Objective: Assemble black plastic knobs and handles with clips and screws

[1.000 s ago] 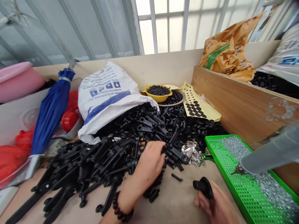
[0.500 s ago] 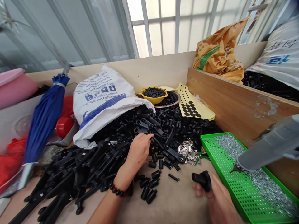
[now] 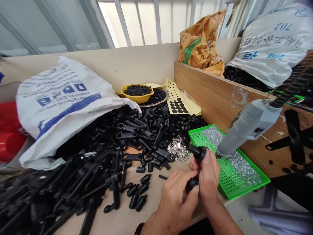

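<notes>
My right hand (image 3: 209,178) is closed around a black plastic part with a rod-like end and a wide collar (image 3: 201,153). Right beside it, my left hand (image 3: 174,197) pinches a dark rounded black piece (image 3: 191,184) between thumb and fingers. Whether the two black pieces are joined is hidden by my fingers. Left of my hands, several short black cylinders (image 3: 141,203) lie on the table, along with a small black screw-like rod (image 3: 163,177). Small metal clips (image 3: 178,148) are heaped just beyond my hands.
A green perforated tray (image 3: 228,192) of small metal pieces stands at right, with a grey power screwdriver (image 3: 241,129) above it. Black plastic arms (image 3: 73,182) pile up at left, before a white sack (image 3: 66,94). A yellow bowl (image 3: 137,99) sits at the back.
My left hand has left the pile of black arms and come right, meeting my right hand, and now pinches a black piece. The view has turned to the right.
</notes>
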Demonstrator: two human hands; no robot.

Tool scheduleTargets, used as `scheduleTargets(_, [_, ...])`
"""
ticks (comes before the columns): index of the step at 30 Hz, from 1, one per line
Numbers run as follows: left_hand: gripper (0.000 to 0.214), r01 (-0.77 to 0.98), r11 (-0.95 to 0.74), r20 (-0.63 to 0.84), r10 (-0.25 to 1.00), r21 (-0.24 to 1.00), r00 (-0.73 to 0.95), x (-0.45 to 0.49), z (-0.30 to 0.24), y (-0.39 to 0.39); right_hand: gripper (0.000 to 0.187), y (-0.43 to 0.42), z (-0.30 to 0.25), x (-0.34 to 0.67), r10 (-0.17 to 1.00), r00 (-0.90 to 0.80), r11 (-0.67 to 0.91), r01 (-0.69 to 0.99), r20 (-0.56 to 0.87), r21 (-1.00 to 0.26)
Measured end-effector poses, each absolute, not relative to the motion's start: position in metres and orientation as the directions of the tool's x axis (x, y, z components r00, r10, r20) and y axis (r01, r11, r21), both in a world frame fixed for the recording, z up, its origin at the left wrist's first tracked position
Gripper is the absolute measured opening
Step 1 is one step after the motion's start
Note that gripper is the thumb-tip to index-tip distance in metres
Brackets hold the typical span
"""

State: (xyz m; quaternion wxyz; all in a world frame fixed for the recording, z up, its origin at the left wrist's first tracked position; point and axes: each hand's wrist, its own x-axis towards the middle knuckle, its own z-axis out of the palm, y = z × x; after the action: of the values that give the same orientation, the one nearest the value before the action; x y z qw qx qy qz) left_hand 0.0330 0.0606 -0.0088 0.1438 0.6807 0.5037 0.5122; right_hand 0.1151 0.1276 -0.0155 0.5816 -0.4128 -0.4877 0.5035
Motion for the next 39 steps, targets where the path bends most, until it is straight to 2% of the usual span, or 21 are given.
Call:
scheduleTargets(2, [0.027, 0.433, -0.385, 0.454, 0.889, 0.815, -0.063, 0.035, -0.016, 0.056, 0.034, 0.127, -0.018, 0.117, 0.995, -0.032, 0.081, -0.267, 0.093, -0.96])
scheduleTargets(4, [0.027, 0.371, -0.294, 0.363, 0.922, 0.881, -0.132, 0.038, -0.022, 0.053, 0.032, 0.124, -0.023, 0.119, 0.993, -0.042, 0.1, -0.217, 0.112, -0.971])
scheduleTargets(8, [0.029, 0.317, -0.202, 0.265, 0.949, 0.927, -0.17, 0.041, -0.026, 0.053, 0.028, 0.119, -0.034, 0.123, 0.984, -0.01, 0.18, -0.045, 0.18, -0.983])
scheduleTargets(11, [0.021, 0.343, -0.159, 0.22, 0.964, 0.926, -0.147, 0.042, -0.026, 0.054, 0.03, 0.118, -0.037, 0.126, 0.986, -0.053, 0.153, -0.077, 0.158, -0.985])
scheduleTargets(14, [0.014, 0.384, -0.18, 0.23, 0.969, 0.906, -0.089, 0.041, -0.029, 0.05, 0.03, 0.119, -0.036, 0.127, 0.989, -0.045, 0.136, -0.139, 0.144, -0.981])
scheduleTargets(16, [0.024, 0.381, -0.217, 0.241, 0.97, 0.899, -0.015, 0.041, -0.033, 0.045, 0.03, 0.119, -0.036, 0.129, 0.991, -0.014, 0.128, -0.147, 0.132, -0.981])
scheduleTargets(19, [0.035, 0.392, -0.27, 0.275, 0.96, 0.879, 0.043, 0.041, -0.04, 0.04, 0.029, 0.119, -0.04, 0.134, 0.99, 0.023, 0.137, -0.068, 0.136, -0.988])
scheduleTargets(24, [0.035, 0.504, -0.313, 0.357, 0.934, 0.805, 0.011, 0.044, -0.038, 0.037, 0.027, 0.113, -0.048, 0.144, 0.974, 0.078, 0.204, 0.119, 0.214, -0.972])
scheduleTargets(28, [0.037, 0.544, -0.385, 0.437, 0.899, 0.745, 0.038, 0.047, -0.032, 0.032, 0.028, 0.109, -0.048, 0.147, 0.966, 0.129, 0.207, 0.139, 0.225, -0.968])
scheduleTargets(31, [0.035, 0.545, -0.457, 0.501, 0.862, 0.703, 0.077, 0.047, -0.031, 0.03, 0.03, 0.108, -0.04, 0.146, 0.973, 0.047, 0.22, 0.107, 0.226, -0.97])
scheduleTargets(35, [0.037, 0.567, -0.426, 0.406, 0.898, 0.705, 0.169, 0.043, -0.031, 0.03, 0.032, 0.111, -0.028, 0.141, 0.983, -0.078, 0.168, 0.006, 0.167, -0.986])
scheduleTargets(39, [0.042, 0.39, -0.285, 0.228, 0.956, 0.876, 0.186, 0.038, -0.028, 0.031, 0.036, 0.118, -0.025, 0.139, 0.989, -0.102, 0.103, -0.005, 0.103, -0.995])
